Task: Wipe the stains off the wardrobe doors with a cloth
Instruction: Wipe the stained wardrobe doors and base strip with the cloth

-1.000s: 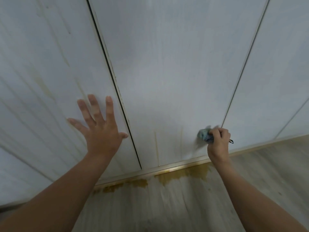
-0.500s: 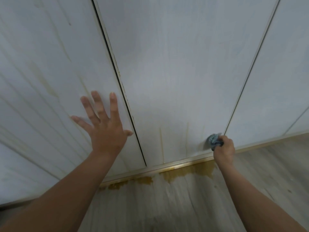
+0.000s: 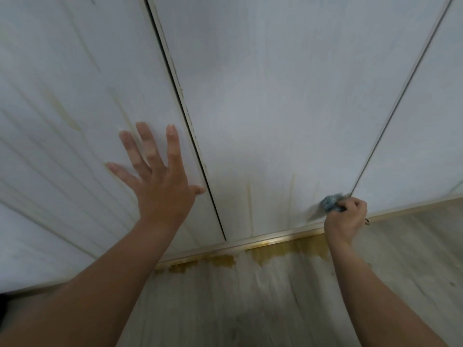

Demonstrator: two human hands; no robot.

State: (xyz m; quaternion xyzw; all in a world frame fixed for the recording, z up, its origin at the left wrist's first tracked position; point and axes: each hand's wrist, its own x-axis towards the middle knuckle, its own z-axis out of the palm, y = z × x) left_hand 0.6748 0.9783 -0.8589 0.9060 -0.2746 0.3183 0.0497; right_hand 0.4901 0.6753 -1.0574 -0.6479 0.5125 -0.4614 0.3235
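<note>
The right hand (image 3: 347, 219) gripped a balled blue cloth (image 3: 330, 202), fingers curled round it, pressing it to the foot of the middle wardrobe door (image 3: 288, 108) at about four o'clock in the view, just beside the seam to the next door. The left hand (image 3: 160, 186) lay flat and spread on the left door (image 3: 75, 96), holding nothing. Yellowish streaks (image 3: 249, 204) ran down the panel at nine o'clock from the cloth. To wipe well, I judged the cloth should work toward them with firm pressure, following each streak downward. It should stop short of the brown puddle (image 3: 288, 251) on the floor (image 3: 250, 309) at six o'clock, lest it smear upward.
</note>
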